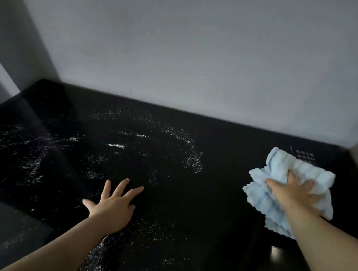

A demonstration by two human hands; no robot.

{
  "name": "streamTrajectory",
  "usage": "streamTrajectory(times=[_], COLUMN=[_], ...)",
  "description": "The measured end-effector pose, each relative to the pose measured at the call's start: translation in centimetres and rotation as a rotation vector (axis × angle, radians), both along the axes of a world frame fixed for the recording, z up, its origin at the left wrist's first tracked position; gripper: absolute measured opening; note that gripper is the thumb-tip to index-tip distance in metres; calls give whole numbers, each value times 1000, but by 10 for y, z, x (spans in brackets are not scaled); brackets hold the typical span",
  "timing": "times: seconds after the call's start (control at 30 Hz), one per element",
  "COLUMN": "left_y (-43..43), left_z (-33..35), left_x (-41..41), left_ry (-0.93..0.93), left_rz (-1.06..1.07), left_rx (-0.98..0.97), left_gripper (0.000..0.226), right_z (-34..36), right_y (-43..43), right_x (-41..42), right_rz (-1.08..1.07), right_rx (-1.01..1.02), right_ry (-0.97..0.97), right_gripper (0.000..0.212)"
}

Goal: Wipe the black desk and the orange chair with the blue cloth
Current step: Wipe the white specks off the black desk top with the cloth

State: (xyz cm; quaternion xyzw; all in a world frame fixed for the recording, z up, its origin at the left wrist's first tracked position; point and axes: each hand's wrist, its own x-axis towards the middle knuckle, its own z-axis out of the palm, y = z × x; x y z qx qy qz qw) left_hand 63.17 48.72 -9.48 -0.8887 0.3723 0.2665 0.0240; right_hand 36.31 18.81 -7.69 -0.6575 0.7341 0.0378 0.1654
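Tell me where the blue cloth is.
The blue cloth lies bunched on the right side of the black desk in the head view, under the right hand, near white lettering.

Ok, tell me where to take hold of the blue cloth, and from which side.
Grip the blue cloth at its raised, bunched middle, coming straight down from above. It lies crumpled in thick folds on the black desk, so the middle gives the fingers bulk to close on, while the scalloped edges are thin. The right hand presses on that spot from above.
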Motion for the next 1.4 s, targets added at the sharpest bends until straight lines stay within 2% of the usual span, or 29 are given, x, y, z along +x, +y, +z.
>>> streamTrajectory(times=[0.07,0.1,0.17,0.23,0.33,0.4,0.43,0.47,0.53,0.57,0.6,0.67,0.7,0.77,0.83,0.93,1.0,1.03,1.07,1.13,1.2,1.27,1.33,1.4], left_y=[-1,-1,-2,-3,-5,-6,-5,-4,-2,-2,-1,-1,-1,-2,-1,0,2,5,8,14,19,22,23,24], left_z=[1,1,2,2,2,2,1,0,-1,0,0,0,0,-1,-2,-3,-2,-2,-3,-5,-6,-6,-6,-5], left_x=[0,0,0,1,0,0,0,0,0,0,1,0,0,0,0,-3,-4,-5,-6,-9,-12,-15,-17,-17], left_ry=[-1,1,8,13,3,-10,-14,-17,-16,-11,-7,-1,-2,-13,-15,-34,-46,-48,-53,-70,-81,-85,-83,-87], left_rz=[1,2,1,6,25,36,35,31,18,15,12,10,7,3,5,8,-2,-15,-33,-63,-76,-88,-92,-104], left_rx=[3,2,-6,-13,-18,-15,-14,-15,-31,-36,-38,-32,-32,-43,-43,-55,-66,-67,-67,-81,-101,-110,-117,-124], left_gripper=[52,52,51,51,50,48,49,48,47,47,48,48,48,48,48,48,49,49,49,50,50,50,51,51], right_z=[-13,-15,-12,-9,-10,-8,-5,1,6,6,7,6,1,-11,-18,-20,-8,-1,3,7,4,-6,-16,-21], right_y=[2,10,33,63,114,134,134,128,98,77,57,38,41,68,104,154,160,154,144,120,109,125,156,190], right_x=[15,31,68,101,136,144,142,137,115,96,73,34,24,24,45,78,82,77,67,30,-14,-36,-26,5], right_rz=[111,154,280,486,919,1068,1047,992,816,689,542,259,180,217,430,775,774,703,612,406,167,3,69,237], right_rx=[-12,-45,-113,-213,-253,-25,84,61,-230,-358,-391,-208,-138,-161,-242,-217,-222,-304,-415,-546,-393,-236,-267,-309], right_ry=[-55,-37,40,-5,-239,-518,-637,-720,-691,-578,-403,-81,-12,4,-68,-324,-533,-578,-572,-413,-177,-40,49,23], right_gripper=[69,67,59,49,39,43,46,48,47,46,46,47,47,48,48,48,47,46,45,45,48,50,50,48])
